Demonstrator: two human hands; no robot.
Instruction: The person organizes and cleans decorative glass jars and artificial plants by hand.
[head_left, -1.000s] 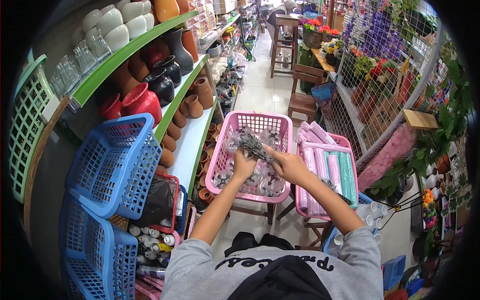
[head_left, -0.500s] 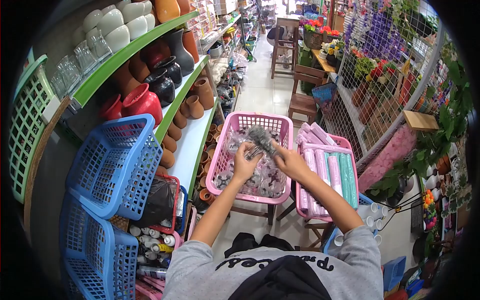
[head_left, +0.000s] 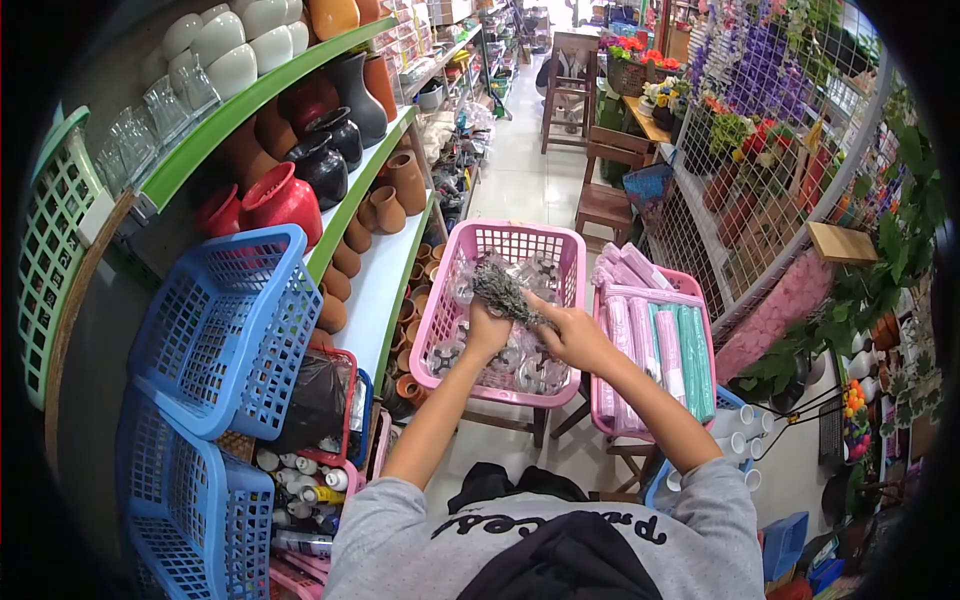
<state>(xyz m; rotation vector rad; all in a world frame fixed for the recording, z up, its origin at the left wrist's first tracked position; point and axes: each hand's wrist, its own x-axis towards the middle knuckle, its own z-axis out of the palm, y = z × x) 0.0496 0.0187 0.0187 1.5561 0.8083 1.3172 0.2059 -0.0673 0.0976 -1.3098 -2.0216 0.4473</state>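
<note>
Over the pink basket (head_left: 577, 265), a grey-green bushy bunch of thin sprigs (head_left: 503, 292) is gripped between both hands. My left hand (head_left: 486, 330) is closed round its left part, the bunch's top spilling out above the fingers. My right hand (head_left: 572, 332) has its fingers closed on the right end of the bunch, close beside the left. Below them in the basket lie several clear plastic packs (head_left: 541, 372) with small dark pieces inside. My hands hide part of these packs.
Right of the basket stands a pink tray of rolled pink and teal bundles (head_left: 640, 345). Blue baskets (head_left: 225, 340) are stacked at left, beside shelves of clay pots (head_left: 388, 208) and red vases (head_left: 283, 205). A wooden chair (head_left: 606, 190) and wire rack (head_left: 760, 170) stand ahead.
The bunch has come down and left, now draped over my left hand. My left hand has closed round it, and my right hand has shifted slightly down.
</note>
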